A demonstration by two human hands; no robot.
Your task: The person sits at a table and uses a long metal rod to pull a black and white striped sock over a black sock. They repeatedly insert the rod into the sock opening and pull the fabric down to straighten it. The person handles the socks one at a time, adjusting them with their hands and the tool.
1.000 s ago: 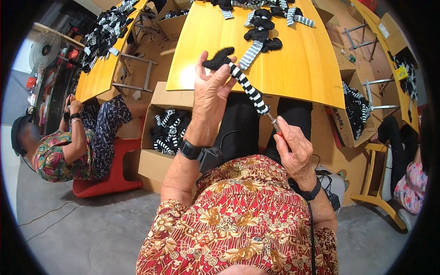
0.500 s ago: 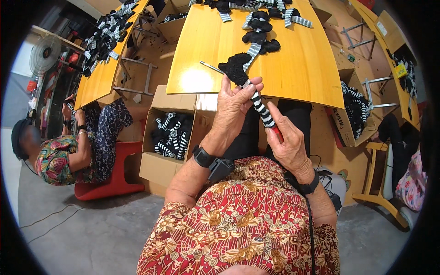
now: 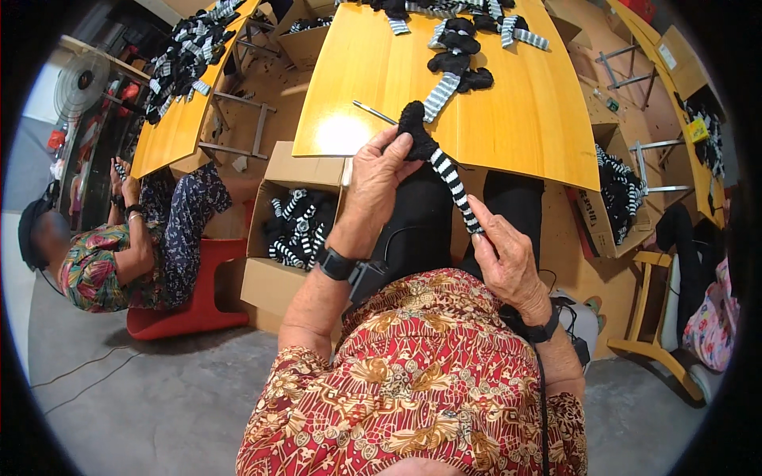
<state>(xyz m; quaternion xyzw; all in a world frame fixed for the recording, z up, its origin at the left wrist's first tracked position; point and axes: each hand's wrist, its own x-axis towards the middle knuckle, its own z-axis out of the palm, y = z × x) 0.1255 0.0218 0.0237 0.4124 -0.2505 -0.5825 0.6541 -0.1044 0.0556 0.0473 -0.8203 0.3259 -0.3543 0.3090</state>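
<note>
Left hand (image 3: 379, 176) pinched the black stuffed end of the striped plush piece (image 3: 439, 163), held above the near edge of the yellow table (image 3: 381, 79). Right hand (image 3: 502, 255) gripped its lower striped end. Risk — the taut, thin limb could slip from either pinch. Black-and-white bands, narrow, soft-looking.

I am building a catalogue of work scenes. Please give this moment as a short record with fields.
place: workshop with yellow tables
left hand: grips the black end of a striped fabric piece
right hand: pinches the lower striped end
on table: more black and striped pieces, a thin rod
left of the knees: open cardboard box holding striped pieces
nearby: another seated person
</note>
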